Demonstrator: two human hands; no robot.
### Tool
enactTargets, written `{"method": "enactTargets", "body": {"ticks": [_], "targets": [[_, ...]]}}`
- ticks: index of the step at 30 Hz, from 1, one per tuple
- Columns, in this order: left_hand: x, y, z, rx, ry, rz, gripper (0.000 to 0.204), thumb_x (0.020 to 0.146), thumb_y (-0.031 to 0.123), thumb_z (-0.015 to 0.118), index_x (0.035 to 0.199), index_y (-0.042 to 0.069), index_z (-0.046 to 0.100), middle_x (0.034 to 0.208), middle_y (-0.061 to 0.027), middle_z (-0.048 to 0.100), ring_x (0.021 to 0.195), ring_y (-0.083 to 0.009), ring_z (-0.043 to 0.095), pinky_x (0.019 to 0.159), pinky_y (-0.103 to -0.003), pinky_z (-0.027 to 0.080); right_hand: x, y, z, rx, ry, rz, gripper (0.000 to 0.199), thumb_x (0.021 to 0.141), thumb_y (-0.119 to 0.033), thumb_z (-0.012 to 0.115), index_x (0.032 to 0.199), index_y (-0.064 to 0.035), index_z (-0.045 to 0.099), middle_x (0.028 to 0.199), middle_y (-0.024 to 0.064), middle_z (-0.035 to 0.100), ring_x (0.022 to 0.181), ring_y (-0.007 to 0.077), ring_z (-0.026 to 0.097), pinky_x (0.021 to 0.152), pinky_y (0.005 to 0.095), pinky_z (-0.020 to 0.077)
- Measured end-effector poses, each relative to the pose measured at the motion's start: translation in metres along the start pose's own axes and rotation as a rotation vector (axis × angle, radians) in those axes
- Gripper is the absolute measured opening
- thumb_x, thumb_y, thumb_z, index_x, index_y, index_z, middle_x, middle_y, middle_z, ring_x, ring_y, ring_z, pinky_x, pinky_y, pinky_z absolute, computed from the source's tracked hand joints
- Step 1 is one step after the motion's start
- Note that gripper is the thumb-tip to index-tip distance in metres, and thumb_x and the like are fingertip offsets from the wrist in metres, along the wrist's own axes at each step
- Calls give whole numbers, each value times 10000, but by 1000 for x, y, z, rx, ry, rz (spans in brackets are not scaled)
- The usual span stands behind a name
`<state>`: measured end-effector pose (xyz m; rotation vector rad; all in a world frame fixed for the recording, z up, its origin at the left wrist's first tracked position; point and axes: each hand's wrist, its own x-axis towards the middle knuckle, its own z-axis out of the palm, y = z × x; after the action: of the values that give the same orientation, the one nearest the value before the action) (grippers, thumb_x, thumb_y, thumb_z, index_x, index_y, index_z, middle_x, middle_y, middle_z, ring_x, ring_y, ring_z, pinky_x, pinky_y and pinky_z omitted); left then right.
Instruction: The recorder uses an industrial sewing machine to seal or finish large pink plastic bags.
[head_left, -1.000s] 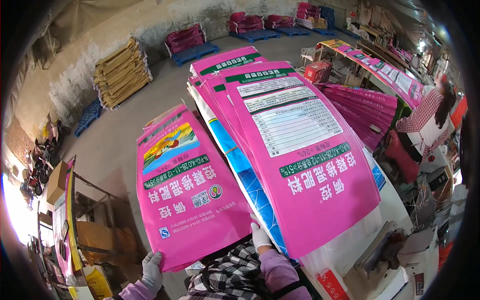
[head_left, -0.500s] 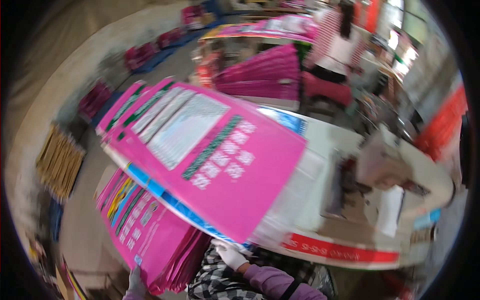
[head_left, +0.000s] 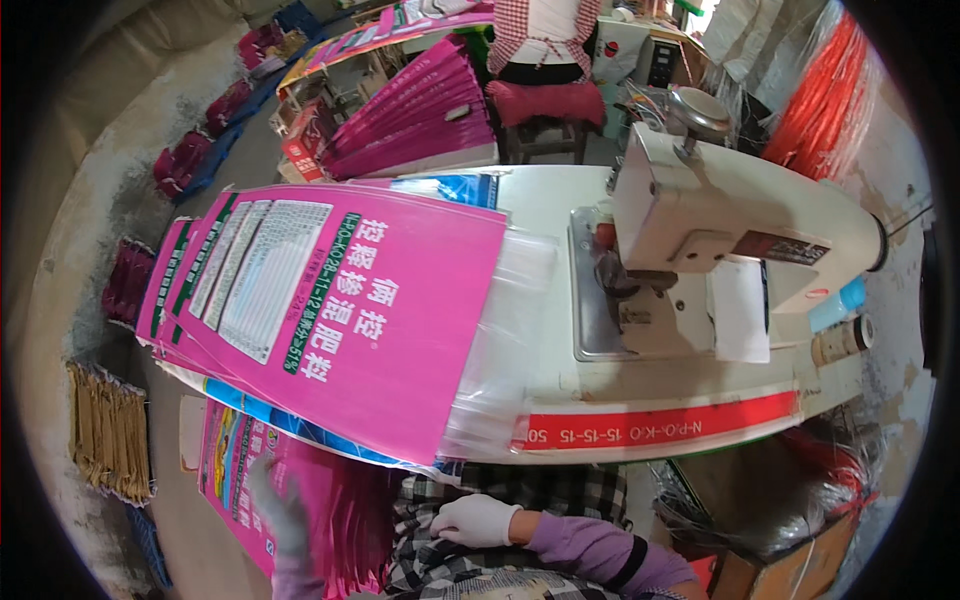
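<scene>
Pink printed sacks [head_left: 410, 300] lie flat beside the sewing machine [head_left: 700, 205], probably for easy reach. The blurry left hand [head_left: 283, 512], fingers spread, is at the lower sack pile [head_left: 345, 515]. The right hand [head_left: 480, 521] rests on checked cloth [head_left: 570, 490], fingers bent; gripping, I cannot tell.

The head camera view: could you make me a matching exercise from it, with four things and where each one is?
Things
1. Sewing machine
2. Gloved right hand
3. Gloved left hand
4. Tan sack stack

Places
A. Near the picture's left edge, by the wall
B. On the white table, toward its right end
C. Over the black-and-white checked garment
D. In front of the pink sacks below the table's near edge

Pairs: 1-B; 2-C; 3-D; 4-A
</scene>
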<state>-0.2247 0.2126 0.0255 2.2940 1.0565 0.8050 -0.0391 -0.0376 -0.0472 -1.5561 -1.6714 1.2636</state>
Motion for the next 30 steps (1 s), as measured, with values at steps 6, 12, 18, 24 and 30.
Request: {"method": "enactTargets", "body": {"ticks": [6,12,18,24,30], "targets": [[47,170,211,416,-729,726,348,759,243,797,1017,56,659,896,-69,641,921,-212,615,864,-395,469,-21,-21,-22,-53,396,-53,176,903,-233,535,828,-81,582,819,143,637,819,351,637,693,470,499],[63,149,203,-748,-819,31,25,842,23,648,854,9,664,856,-67,632,780,-138,598,688,-290,488,-93,-4,-121,218,1434,273,205,926,-151,590,1016,18,663,1014,146,666,903,226,652,805,328,490],[73,173,170,-385,-671,486,149,878,66,620,1008,5,661,839,-84,632,746,-166,609,677,-305,484,-49,-9,-136,152,879,300,430,958,-400,498,1028,-14,673,951,227,663,906,404,621,823,426,480],[61,153,172,-529,-604,253,162,895,106,631,1019,6,658,849,-121,630,726,-224,618,663,-316,486,-34,-7,-103,282,1322,271,326,912,-341,592,1006,-37,661,859,208,636,905,394,603,798,440,475],[58,173,169,-312,-591,545,175,914,124,639,1039,1,646,826,-38,632,717,-105,574,617,-289,451,-30,-8,-101,-86,1199,350,400,912,-433,570,935,-47,674,837,203,646,791,391,619,732,438,483]]}}
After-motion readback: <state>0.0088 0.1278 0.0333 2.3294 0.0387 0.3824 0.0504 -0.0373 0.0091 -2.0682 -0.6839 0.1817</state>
